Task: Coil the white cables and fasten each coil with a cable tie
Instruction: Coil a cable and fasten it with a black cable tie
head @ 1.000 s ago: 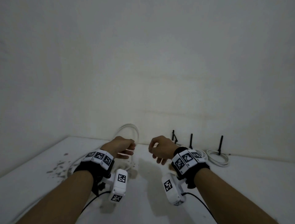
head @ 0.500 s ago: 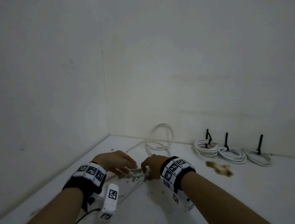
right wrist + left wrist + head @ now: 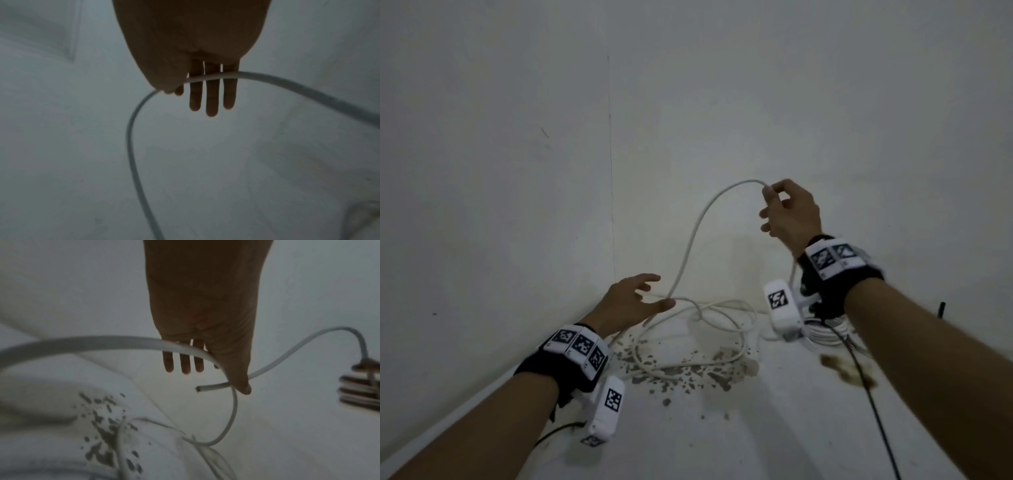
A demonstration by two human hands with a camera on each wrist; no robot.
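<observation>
The white cable (image 3: 690, 240) lies partly lifted in the corner where two walls (image 3: 722, 102) meet the white tabletop (image 3: 756, 428). From the loose loops on the tabletop one strand climbs steeply, arches over to the right and ends in the right hand (image 3: 791, 214), so its raised length runs roughly upright before bending sideways. The rest curls in wide, untidy loops beside a patch of chipped grey flecks (image 3: 681, 373) on the tabletop. In the left wrist view the cut end (image 3: 199, 388) of the cable points left, just behind the thumb.

To the right of the loops, finished coils (image 3: 825, 334) are mostly hidden behind the right wrist camera (image 3: 781, 308); how many there are cannot be told. A black tie tip (image 3: 941, 308) shows past the right forearm, cut off by it. The left wrist view is blurred along its lower edge.

The right hand is raised above the loops, thumb and forefinger pinched together on the cable at the top of its arch, while the other fingers (image 3: 211, 97) hang straight with the cable passing across them. The left hand (image 3: 630, 305) hovers low beside the loops, fingers spread and relaxed, gripping nothing; the cable passes by its thumb, and whether it touches cannot be told.
</observation>
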